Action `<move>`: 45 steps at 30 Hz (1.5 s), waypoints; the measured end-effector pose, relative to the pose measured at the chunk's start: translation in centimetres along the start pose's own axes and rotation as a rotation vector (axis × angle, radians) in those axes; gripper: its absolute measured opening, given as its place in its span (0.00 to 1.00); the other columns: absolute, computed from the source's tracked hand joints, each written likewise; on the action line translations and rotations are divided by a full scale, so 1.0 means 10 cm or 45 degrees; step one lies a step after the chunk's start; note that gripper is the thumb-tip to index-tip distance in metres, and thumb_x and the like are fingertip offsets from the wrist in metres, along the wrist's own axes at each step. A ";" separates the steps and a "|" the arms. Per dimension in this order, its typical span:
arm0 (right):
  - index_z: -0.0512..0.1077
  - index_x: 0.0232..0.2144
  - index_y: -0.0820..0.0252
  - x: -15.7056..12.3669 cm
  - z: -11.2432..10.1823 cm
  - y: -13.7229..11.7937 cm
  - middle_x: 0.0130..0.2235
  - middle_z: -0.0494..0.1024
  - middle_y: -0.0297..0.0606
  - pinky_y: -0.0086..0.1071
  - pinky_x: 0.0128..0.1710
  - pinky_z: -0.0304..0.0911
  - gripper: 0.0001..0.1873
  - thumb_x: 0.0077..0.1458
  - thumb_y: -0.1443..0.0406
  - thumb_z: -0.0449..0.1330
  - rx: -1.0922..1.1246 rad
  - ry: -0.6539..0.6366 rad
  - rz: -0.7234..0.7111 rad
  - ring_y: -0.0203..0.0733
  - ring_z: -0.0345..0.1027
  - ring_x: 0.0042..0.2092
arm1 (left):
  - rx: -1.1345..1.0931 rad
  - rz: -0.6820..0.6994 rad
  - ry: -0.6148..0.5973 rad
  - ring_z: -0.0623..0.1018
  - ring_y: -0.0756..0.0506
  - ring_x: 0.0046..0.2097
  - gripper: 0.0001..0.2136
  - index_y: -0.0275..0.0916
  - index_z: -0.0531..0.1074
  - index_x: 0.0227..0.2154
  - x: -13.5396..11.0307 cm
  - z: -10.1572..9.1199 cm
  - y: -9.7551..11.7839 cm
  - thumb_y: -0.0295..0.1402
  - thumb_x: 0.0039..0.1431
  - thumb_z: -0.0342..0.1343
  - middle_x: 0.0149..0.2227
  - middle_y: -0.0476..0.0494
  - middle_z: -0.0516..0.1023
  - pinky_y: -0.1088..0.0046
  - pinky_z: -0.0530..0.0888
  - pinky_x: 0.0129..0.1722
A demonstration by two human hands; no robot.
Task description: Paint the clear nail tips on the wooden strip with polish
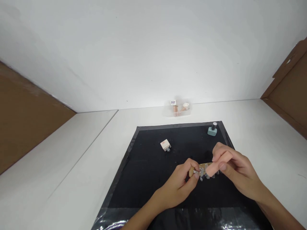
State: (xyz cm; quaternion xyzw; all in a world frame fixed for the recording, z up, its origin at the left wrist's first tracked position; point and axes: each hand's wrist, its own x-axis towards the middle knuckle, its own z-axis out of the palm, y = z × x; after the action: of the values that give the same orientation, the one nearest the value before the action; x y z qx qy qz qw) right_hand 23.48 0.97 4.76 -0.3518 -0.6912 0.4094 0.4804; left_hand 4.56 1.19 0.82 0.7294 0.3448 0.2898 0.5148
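My right hand (236,167) grips a long peach-coloured nail polish cap (219,163), its lower end pointing down and left. The brush end is too small to make out clearly. My left hand (181,182) pinches the left end of a tan strip (191,172) that carries several grey pieces (206,174) resembling nail tips. The cap's end is just over the strip; whether they touch, I cannot tell. Further back on the mat, a white nail polish bottle (165,144) lies tilted, its neck uncapped and facing me.
A teal nail polish bottle (212,131) with a dark cap stands at the black mat's (144,172) back right corner. Behind the mat, a clear plastic tray (169,114) holds white bottles with peach caps. Cardboard panels (28,115) flank the white table, and a white wall rises behind.
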 end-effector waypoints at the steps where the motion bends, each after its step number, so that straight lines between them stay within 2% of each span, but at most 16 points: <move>1: 0.68 0.27 0.56 0.00 -0.01 0.00 0.27 0.68 0.35 0.30 0.25 0.61 0.11 0.60 0.60 0.52 0.001 -0.035 -0.002 0.38 0.64 0.29 | -0.005 0.000 0.000 0.56 0.53 0.23 0.07 0.40 0.59 0.31 0.01 0.00 0.00 0.36 0.62 0.41 0.21 0.57 0.52 0.77 0.56 0.23; 4: 0.68 0.26 0.56 0.00 -0.02 0.02 0.27 0.69 0.35 0.30 0.27 0.62 0.11 0.60 0.62 0.53 -0.062 -0.035 0.004 0.38 0.63 0.30 | -0.022 0.000 0.002 0.56 0.53 0.23 0.07 0.40 0.59 0.31 0.01 0.02 0.01 0.36 0.62 0.41 0.21 0.57 0.53 0.77 0.56 0.24; 11: 0.68 0.27 0.55 -0.02 0.03 0.04 0.29 0.68 0.34 0.28 0.26 0.60 0.09 0.59 0.62 0.54 -0.131 0.194 -0.009 0.36 0.63 0.29 | -0.008 -0.005 0.004 0.55 0.53 0.24 0.06 0.40 0.60 0.31 -0.06 0.00 -0.04 0.35 0.62 0.42 0.22 0.57 0.53 0.77 0.56 0.24; 13: 0.68 0.29 0.55 -0.01 0.04 0.03 0.28 0.67 0.33 0.28 0.25 0.60 0.09 0.59 0.61 0.53 -0.050 0.163 -0.013 0.36 0.62 0.28 | -0.009 -0.013 0.004 0.55 0.53 0.24 0.06 0.40 0.60 0.31 -0.05 -0.01 -0.04 0.35 0.62 0.42 0.22 0.57 0.53 0.77 0.56 0.24; 15: 0.68 0.29 0.55 0.01 0.03 0.01 0.28 0.68 0.33 0.29 0.26 0.61 0.09 0.60 0.61 0.53 0.028 0.062 -0.021 0.36 0.63 0.28 | -0.013 -0.022 0.005 0.55 0.53 0.23 0.06 0.40 0.60 0.31 -0.03 -0.01 -0.01 0.35 0.62 0.42 0.22 0.57 0.52 0.77 0.55 0.24; 18: 0.68 0.27 0.55 0.02 0.01 0.00 0.28 0.69 0.34 0.29 0.27 0.61 0.09 0.60 0.63 0.53 0.026 -0.035 -0.031 0.37 0.63 0.30 | -0.026 -0.006 0.010 0.56 0.53 0.23 0.07 0.40 0.59 0.30 0.00 0.01 0.01 0.36 0.62 0.42 0.21 0.57 0.53 0.76 0.56 0.24; 23: 0.68 0.26 0.55 -0.02 0.02 0.04 0.29 0.69 0.33 0.27 0.28 0.60 0.09 0.60 0.66 0.53 -0.115 0.089 -0.051 0.35 0.63 0.31 | -0.006 0.008 0.016 0.56 0.53 0.24 0.07 0.40 0.59 0.31 -0.01 0.02 -0.02 0.35 0.62 0.42 0.22 0.57 0.53 0.77 0.57 0.25; 27: 0.68 0.29 0.55 -0.03 0.05 0.05 0.29 0.68 0.33 0.27 0.27 0.60 0.07 0.59 0.63 0.54 -0.088 0.192 -0.018 0.35 0.63 0.30 | -0.025 0.002 -0.002 0.56 0.53 0.23 0.06 0.40 0.59 0.31 -0.04 -0.01 -0.04 0.34 0.62 0.42 0.22 0.57 0.53 0.77 0.56 0.24; 33: 0.69 0.26 0.56 0.01 0.08 0.00 0.28 0.68 0.34 0.28 0.24 0.60 0.11 0.59 0.61 0.54 0.010 0.002 0.035 0.36 0.64 0.28 | -0.034 0.010 0.007 0.56 0.53 0.24 0.07 0.40 0.59 0.31 -0.03 -0.02 -0.01 0.35 0.62 0.42 0.22 0.57 0.53 0.77 0.57 0.25; 38: 0.69 0.25 0.56 0.01 0.09 0.01 0.30 0.69 0.33 0.26 0.27 0.61 0.11 0.59 0.63 0.54 -0.099 0.135 0.062 0.34 0.64 0.29 | -0.072 -0.018 0.001 0.55 0.53 0.24 0.08 0.40 0.59 0.31 -0.05 0.00 -0.04 0.37 0.62 0.41 0.22 0.57 0.53 0.76 0.55 0.24; 41: 0.69 0.27 0.55 0.00 0.07 0.00 0.28 0.69 0.32 0.25 0.26 0.61 0.10 0.59 0.61 0.54 -0.063 0.197 0.063 0.34 0.64 0.28 | -0.121 -0.057 0.000 0.55 0.53 0.24 0.09 0.40 0.59 0.31 -0.07 0.01 -0.06 0.38 0.62 0.42 0.21 0.57 0.53 0.76 0.55 0.24; 45: 0.69 0.29 0.55 -0.01 0.07 -0.02 0.28 0.69 0.32 0.25 0.23 0.61 0.09 0.58 0.59 0.54 0.070 0.039 0.101 0.33 0.63 0.26 | -0.246 -0.111 0.020 0.55 0.53 0.23 0.11 0.40 0.59 0.30 -0.06 0.02 -0.06 0.42 0.61 0.43 0.21 0.58 0.51 0.75 0.55 0.24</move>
State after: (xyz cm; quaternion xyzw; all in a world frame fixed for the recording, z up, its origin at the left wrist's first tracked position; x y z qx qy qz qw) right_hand 22.81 0.64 4.75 -0.3718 -0.6579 0.4416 0.4837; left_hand 4.22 0.72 0.17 0.6584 0.3506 0.3047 0.5922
